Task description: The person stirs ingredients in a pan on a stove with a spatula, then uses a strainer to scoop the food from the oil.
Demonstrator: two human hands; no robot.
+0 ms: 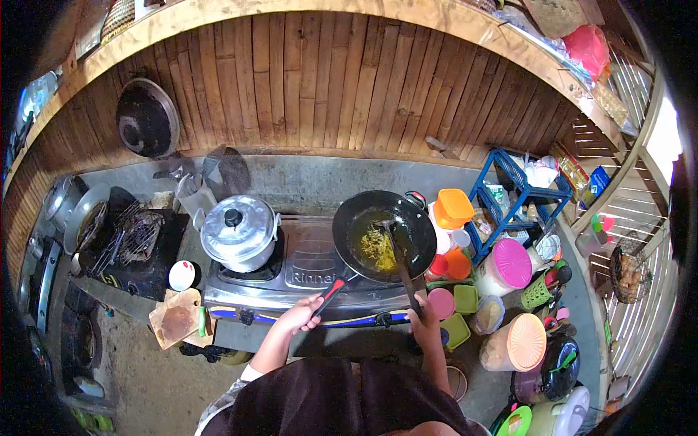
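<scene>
A black wok sits on the right side of the gas stove. My left hand is closed round its black and red handle. In the wok, finely cut yellowish food lies in a shallow pool of oil. My right hand grips the dark handle of a spatula, whose blade rests in the wok at the food's edge. On the stove's left burner stands a lidded silver pot, which neither hand touches.
Left of the stove are a cutting board with a green-handled knife and a charred grill rack. Plastic containers crowd the counter close to my right hand. Behind them stands a blue rack. A bamboo wall rises behind the stove.
</scene>
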